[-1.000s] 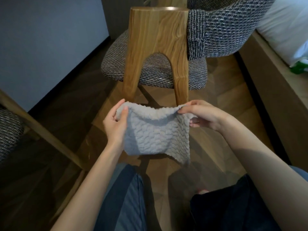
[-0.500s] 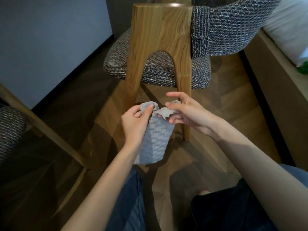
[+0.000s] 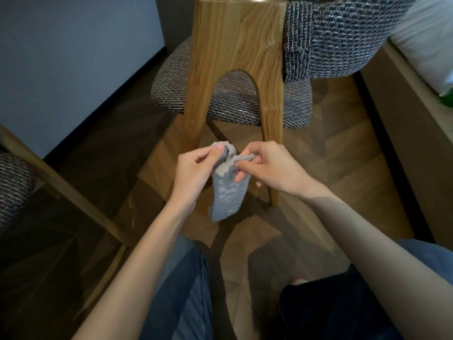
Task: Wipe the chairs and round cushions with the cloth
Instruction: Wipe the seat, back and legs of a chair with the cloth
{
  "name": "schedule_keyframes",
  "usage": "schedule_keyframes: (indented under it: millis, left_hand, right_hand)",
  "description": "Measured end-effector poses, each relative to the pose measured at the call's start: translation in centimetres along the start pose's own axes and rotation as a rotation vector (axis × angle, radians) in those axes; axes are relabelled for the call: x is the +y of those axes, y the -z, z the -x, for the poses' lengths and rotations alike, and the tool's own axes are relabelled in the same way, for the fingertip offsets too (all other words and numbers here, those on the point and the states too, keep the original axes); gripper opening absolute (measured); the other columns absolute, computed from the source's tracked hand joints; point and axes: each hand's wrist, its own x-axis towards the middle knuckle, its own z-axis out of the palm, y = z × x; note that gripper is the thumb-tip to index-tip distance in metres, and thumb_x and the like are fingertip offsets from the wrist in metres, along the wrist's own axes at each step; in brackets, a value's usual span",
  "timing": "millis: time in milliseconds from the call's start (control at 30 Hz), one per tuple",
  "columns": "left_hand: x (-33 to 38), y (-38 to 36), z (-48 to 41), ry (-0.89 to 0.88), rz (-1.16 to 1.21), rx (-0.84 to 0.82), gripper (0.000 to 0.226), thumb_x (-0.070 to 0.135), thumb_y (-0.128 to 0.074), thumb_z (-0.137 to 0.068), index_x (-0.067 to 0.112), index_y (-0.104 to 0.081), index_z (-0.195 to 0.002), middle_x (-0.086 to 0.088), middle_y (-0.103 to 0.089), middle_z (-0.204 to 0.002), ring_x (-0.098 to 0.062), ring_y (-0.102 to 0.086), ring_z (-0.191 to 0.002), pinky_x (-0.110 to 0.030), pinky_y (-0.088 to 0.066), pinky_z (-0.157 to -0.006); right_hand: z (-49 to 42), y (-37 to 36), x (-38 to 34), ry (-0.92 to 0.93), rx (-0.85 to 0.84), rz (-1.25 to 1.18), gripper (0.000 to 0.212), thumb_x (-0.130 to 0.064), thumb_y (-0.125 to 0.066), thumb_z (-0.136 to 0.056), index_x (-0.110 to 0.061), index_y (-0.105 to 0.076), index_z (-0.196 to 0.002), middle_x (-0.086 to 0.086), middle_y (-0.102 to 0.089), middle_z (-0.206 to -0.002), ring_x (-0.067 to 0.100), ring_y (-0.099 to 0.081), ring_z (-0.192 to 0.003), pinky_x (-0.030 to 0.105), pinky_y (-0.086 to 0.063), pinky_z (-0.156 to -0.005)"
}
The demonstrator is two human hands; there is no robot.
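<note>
A grey textured cloth point(image 3: 226, 197) hangs folded lengthwise between my two hands, low in front of a chair. My left hand point(image 3: 193, 169) pinches its top left corner between thumb and fingers. My right hand point(image 3: 267, 165) pinches the top right edge close beside it. The chair has a wooden arched back leg point(image 3: 235, 57), a round tweed seat cushion point(image 3: 230, 99) behind the leg and a tweed backrest point(image 3: 343, 38) at the upper right. Both hands are below the seat, apart from the chair.
A second chair's wooden leg point(image 3: 61, 185) and tweed cushion point(image 3: 12, 187) stand at the left. A pale wall point(image 3: 73, 57) runs along the left. A wooden bench or bed frame point(image 3: 404, 119) with white bedding point(image 3: 426, 33) lines the right. My knees in jeans are at the bottom, over wood flooring.
The cloth was spread wide between my hands a second ago. My hands have come together, folding it into a narrow hanging strip.
</note>
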Motion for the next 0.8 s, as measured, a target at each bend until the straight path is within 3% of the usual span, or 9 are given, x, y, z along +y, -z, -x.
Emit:
schedule_keyframes:
  millis: [200,300,400,533,633,700,800]
  left_hand:
    - [0.0,0.2,0.5,0.096,0.084,-0.204,0.028,0.033,-0.048,-0.097,0.019,-0.068,-0.112,0.001,-0.071,-0.109,-0.009,-0.065,-0.106,-0.036,-0.052,-0.096]
    - [-0.1,0.3,1.2,-0.018,0.052,-0.28,0.032,0.033,-0.056,-0.089,0.022,-0.063,-0.118,0.006,-0.07,-0.111,-0.008,-0.064,-0.108,-0.025,-0.053,-0.088]
    - [-0.8,1.0,1.2,-0.149,-0.061,-0.21,0.026,0.016,-0.052,-0.096,0.018,-0.063,-0.12,0.007,-0.07,-0.111,-0.008,-0.065,-0.106,-0.027,-0.055,-0.086]
    - [-1.8,2.4,0.9,-0.2,-0.13,-0.102,0.026,0.009,-0.047,-0.098,0.02,-0.065,-0.113,0.02,-0.068,-0.106,0.001,-0.063,-0.104,-0.013,-0.048,-0.083]
    - [-2.4,3.6,0.8,-0.176,-0.11,-0.058,0.024,0.01,-0.049,-0.097,0.013,-0.066,-0.114,0.013,-0.068,-0.109,0.0,-0.063,-0.104,-0.012,-0.049,-0.082]
    - [-2.8,4.4,0.9,-0.183,-0.141,-0.065,0.024,0.009,-0.049,-0.096,0.01,-0.066,-0.114,0.013,-0.068,-0.107,0.002,-0.062,-0.103,-0.01,-0.047,-0.082]
    - [-3.4,5.3,1.1,-0.212,-0.177,-0.047,0.024,0.009,-0.05,-0.096,0.017,-0.065,-0.112,0.023,-0.069,-0.101,0.003,-0.061,-0.105,-0.008,-0.045,-0.083]
  right_hand:
    - [-0.3,-0.3,0.2,-0.025,0.27,-0.032,0.019,-0.029,-0.071,-0.084,-0.02,-0.065,-0.069,-0.008,-0.068,-0.054,-0.002,-0.063,-0.066,0.019,-0.047,-0.066]
    - [-0.2,-0.5,0.2,-0.011,0.298,-0.116,0.021,-0.031,-0.074,-0.083,-0.02,-0.066,-0.067,-0.003,-0.067,-0.052,-0.001,-0.06,-0.057,0.017,-0.046,-0.061]
    - [-0.3,-0.3,0.3,0.057,0.216,-0.146,0.017,-0.032,-0.074,-0.083,-0.02,-0.069,-0.073,-0.001,-0.066,-0.055,0.0,-0.055,-0.051,0.017,-0.041,-0.056]
    - [-0.3,0.2,0.7,0.146,-0.034,0.275,0.02,-0.043,-0.073,-0.081,-0.024,-0.067,-0.083,-0.007,-0.056,-0.068,0.005,-0.05,-0.063,0.03,-0.042,-0.06]
    - [0.6,-0.2,0.5,0.128,-0.229,0.719,0.027,-0.046,-0.061,-0.088,-0.033,-0.06,-0.111,-0.004,-0.052,-0.097,0.014,-0.049,-0.102,0.036,-0.045,-0.08]
    - [1.1,-1.1,0.7,0.222,-0.152,0.93,0.031,-0.04,-0.058,-0.091,-0.032,-0.056,-0.121,-0.001,-0.054,-0.106,0.019,-0.049,-0.108,0.036,-0.042,-0.083]
    - [1.2,-1.5,1.0,0.444,0.14,1.018,0.016,-0.03,-0.068,-0.083,-0.018,-0.067,-0.094,0.003,-0.063,-0.084,0.025,-0.057,-0.083,0.031,-0.035,-0.063]
